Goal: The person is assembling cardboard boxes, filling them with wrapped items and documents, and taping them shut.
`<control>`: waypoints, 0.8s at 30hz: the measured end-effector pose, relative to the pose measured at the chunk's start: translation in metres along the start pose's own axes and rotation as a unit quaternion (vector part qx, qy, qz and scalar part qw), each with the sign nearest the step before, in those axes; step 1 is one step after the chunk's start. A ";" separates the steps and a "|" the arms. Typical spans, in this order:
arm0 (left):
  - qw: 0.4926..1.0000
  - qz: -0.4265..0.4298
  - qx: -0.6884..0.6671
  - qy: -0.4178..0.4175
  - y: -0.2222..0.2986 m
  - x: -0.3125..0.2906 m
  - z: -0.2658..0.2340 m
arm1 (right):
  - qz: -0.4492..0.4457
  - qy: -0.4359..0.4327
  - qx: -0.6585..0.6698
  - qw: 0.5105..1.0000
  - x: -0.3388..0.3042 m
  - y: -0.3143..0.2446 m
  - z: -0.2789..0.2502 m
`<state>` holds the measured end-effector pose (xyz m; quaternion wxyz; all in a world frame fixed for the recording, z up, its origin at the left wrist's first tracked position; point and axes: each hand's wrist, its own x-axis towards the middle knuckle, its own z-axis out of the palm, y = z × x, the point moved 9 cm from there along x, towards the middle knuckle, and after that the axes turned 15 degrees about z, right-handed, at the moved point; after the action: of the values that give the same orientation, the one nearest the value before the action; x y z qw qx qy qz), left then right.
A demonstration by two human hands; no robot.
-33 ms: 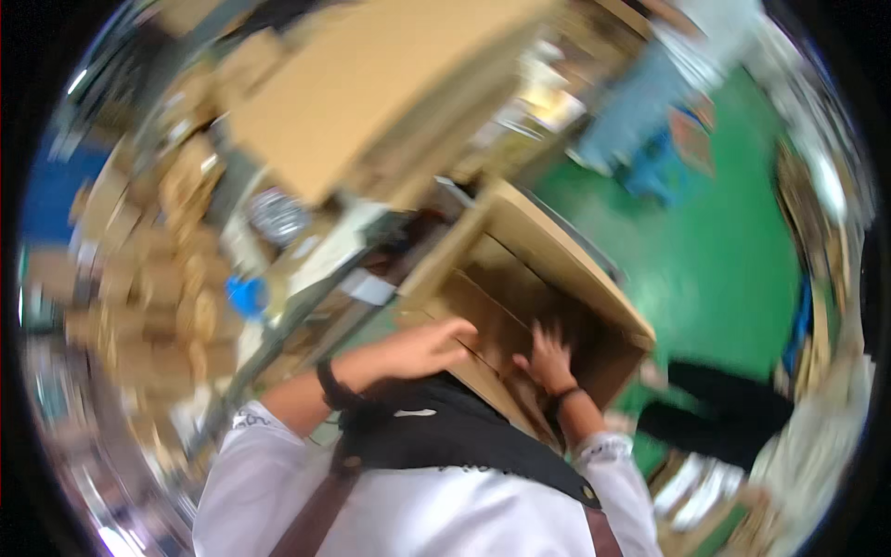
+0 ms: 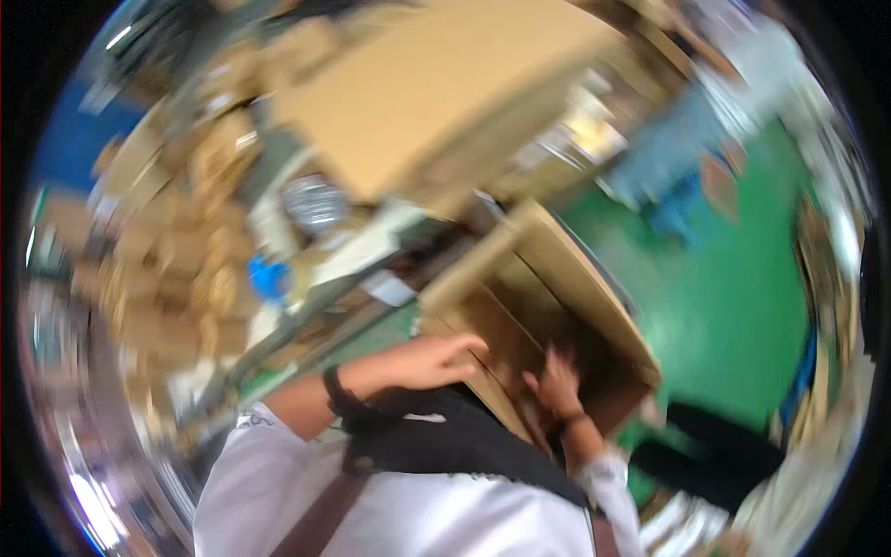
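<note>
An open cardboard box (image 2: pixel 600 313) stands right in front of me, tilted in the view, with its inside partly in shadow. My right hand (image 2: pixel 560 385) reaches into it, its fingers apart and somewhat blurred, and I see nothing held in it. By the near left rim of the box is my left hand (image 2: pixel 444 360), thumb and fingers apart. It seems to hold nothing; whether it touches the rim I cannot tell. The bottom of the box is mostly dark, and its contents, if any, do not show.
A cluttered table (image 2: pixel 327 302) on the left carries a large cardboard box (image 2: pixel 445 79), a clear plastic bundle (image 2: pixel 316 202) and a blue roll (image 2: pixel 269 278). Brown packages (image 2: pixel 176 269) pile up beyond. One person (image 2: pixel 682 130) stands far right; another person's dark trousers (image 2: pixel 715 446) show nearer, on the green floor (image 2: pixel 742 297).
The whole view has shifted, so the surroundings sit lower and farther right. My right hand stays inside the box with its fingers less spread; my left hand remains by the rim.
</note>
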<state>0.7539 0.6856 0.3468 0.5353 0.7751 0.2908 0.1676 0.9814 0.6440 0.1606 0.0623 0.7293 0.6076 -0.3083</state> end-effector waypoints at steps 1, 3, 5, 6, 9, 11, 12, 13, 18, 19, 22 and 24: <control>1.000 -0.010 -0.019 0.023 0.003 -0.022 -0.015 | -0.047 0.030 -0.051 0.997 0.000 0.002 0.006; 0.989 -0.085 0.000 0.124 -0.027 -0.092 -0.047 | -0.038 -0.009 -0.083 0.996 -0.009 -0.005 0.000; 0.952 -0.172 0.063 0.246 -0.063 -0.166 -0.074 | -0.096 0.016 0.045 0.994 -0.032 -0.001 -0.042; 0.906 -0.212 0.152 0.332 -0.067 -0.218 -0.099 | 0.010 -0.167 0.229 0.959 -0.044 0.000 -0.054; 0.704 -0.313 0.303 0.561 -0.058 -0.368 -0.166 | -0.094 -0.136 0.181 0.970 -0.168 -0.057 -0.163; 0.583 -0.405 0.442 0.549 -0.056 -0.448 -0.186 | 0.234 -0.194 0.471 0.828 -0.209 -0.007 -0.161; 0.549 -0.474 0.456 0.515 -0.063 -0.474 -0.189 | 0.237 -0.185 0.466 0.832 -0.215 0.006 -0.157; 0.511 -0.538 0.470 0.477 -0.067 -0.501 -0.196 | 0.272 -0.179 0.384 0.864 -0.215 0.018 -0.150; 0.618 -0.481 0.454 0.426 -0.131 -0.558 -0.175 | -0.034 -0.142 0.412 0.899 -0.195 -0.320 -0.107; 0.666 -0.437 0.424 0.432 -0.129 -0.552 -0.181 | -0.043 -0.185 0.290 0.938 -0.151 -0.364 -0.073; 0.738 -0.382 0.374 0.412 -0.135 -0.554 -0.176 | -0.377 -0.196 0.157 0.892 -0.197 -0.627 -0.010; 0.764 -0.343 0.358 0.414 -0.146 -0.560 -0.169 | -0.607 -0.148 0.140 0.769 -0.276 -0.744 0.011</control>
<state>0.1838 0.4940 0.3034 0.0689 0.6142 0.7695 0.1610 0.2693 0.5938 0.5081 -0.1515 0.1552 0.8570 -0.4675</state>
